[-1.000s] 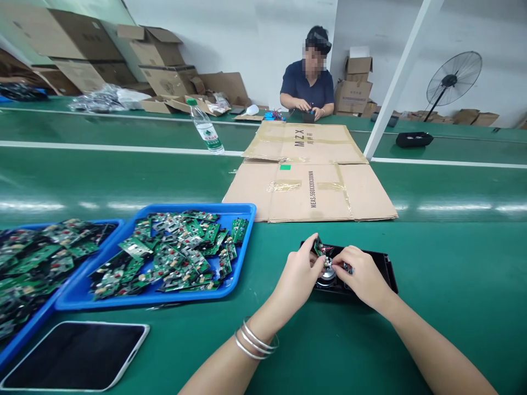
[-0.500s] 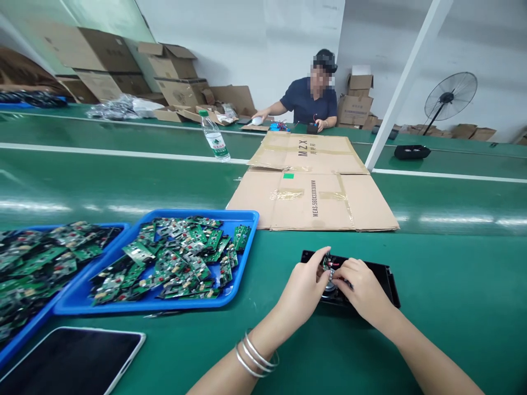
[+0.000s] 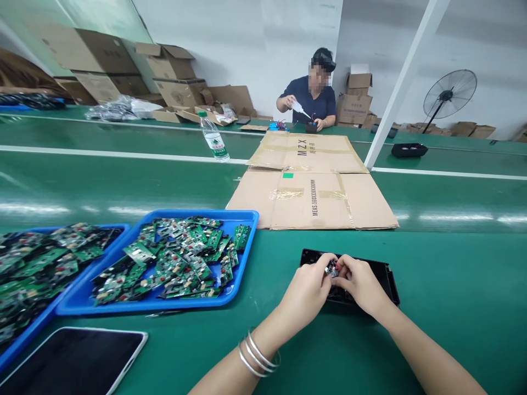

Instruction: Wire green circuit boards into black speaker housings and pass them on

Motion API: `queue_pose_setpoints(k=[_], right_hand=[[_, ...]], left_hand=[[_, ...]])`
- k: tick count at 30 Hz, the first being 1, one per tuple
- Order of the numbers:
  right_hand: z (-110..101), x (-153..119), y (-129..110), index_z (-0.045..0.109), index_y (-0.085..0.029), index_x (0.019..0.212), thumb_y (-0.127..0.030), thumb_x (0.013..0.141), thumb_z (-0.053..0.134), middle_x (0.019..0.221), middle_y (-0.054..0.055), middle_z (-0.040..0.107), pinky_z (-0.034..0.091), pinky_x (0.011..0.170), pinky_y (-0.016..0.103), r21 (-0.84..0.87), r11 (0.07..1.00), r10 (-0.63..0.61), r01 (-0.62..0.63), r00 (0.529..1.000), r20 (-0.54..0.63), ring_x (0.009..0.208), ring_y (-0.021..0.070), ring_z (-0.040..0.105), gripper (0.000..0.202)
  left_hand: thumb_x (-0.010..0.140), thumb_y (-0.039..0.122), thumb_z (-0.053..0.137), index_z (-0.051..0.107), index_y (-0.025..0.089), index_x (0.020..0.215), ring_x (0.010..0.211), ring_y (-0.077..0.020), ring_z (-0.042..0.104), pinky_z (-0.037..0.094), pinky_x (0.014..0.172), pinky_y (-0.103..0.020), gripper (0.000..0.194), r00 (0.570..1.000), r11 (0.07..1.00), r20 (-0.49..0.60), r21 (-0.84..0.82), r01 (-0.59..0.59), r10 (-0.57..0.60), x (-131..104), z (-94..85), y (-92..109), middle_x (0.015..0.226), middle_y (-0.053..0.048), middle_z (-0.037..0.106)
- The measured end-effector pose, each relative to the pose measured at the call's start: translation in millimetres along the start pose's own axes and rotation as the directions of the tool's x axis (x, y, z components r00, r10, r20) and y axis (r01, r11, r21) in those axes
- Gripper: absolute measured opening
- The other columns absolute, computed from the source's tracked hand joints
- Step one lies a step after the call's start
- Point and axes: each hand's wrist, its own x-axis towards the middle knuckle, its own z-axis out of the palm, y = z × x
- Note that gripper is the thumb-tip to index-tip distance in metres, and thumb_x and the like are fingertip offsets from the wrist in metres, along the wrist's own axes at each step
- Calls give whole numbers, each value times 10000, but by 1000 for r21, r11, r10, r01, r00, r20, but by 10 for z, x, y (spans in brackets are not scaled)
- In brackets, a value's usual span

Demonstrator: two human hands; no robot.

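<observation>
Over a black plastic housing [image 3: 381, 282], my left hand [image 3: 308, 288] pinches a small circuit board [image 3: 331, 267] between thumb and fingers. My right hand [image 3: 362, 285] meets it from the other side, fingertips closed at a red wire [image 3: 338, 267] beside the board. The fingers hide most of the board and the wire's end. The housing lies flat on the green bench, its right part showing past my right hand.
Two blue trays [image 3: 242, 285] [image 3: 123, 229] of green circuit boards stand at left, with a tablet [image 3: 74, 356] in front. Flattened cardboard [image 3: 288, 211] lies ahead, a water bottle [image 3: 214, 141] beside it. Across the bench a co-worker [image 3: 308, 99] holds a white squeeze bottle [image 3: 300, 108] over a black part.
My hands have drawn closer together around the board, which now shows less and sits slightly lower. The co-worker has lifted the white bottle from the bench and tilted its nozzle toward the black part.
</observation>
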Motion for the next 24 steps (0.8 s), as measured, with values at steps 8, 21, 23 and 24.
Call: queue_pose_setpoints(k=[8,21,23,24], right_hand=[[-573,-151,13,532,-240,1036,-287,760,608,1119,45,522,428,863,357,-288,956,-70,64,998,-9,1038,202,488,290],[-502,-231,160,316,-285,1357,-281,526,730,1315,115,407,350,912,497,-527,824,-77,210,962,262,1151,335,403,928],[-805,-330,401,339,-304,1340,-270,529,719,1293,108,445,364,898,466,-545,823,-68,160,980,186,1142,326,424,897],[-978,-381,569,377,-311,1317,-264,530,715,1276,121,464,375,871,461,-572,813,-61,112,992,107,1123,334,445,858]], left_hand=[[703,368,599,433,211,843,513,-166,612,462,446,-236,267,965,923,115,-286,259,-235,54,-191,-46,528,48,575],[821,556,327,482,179,702,409,-121,557,396,385,-205,425,973,962,65,-144,231,-223,100,-193,-153,517,15,588],[836,543,303,517,174,771,498,-136,609,438,447,-217,432,976,971,5,-95,219,-219,113,-270,-214,600,-4,630],[843,527,306,530,173,790,530,-140,618,451,483,-226,422,974,974,-49,-53,220,-223,122,-327,-263,627,-11,640]])
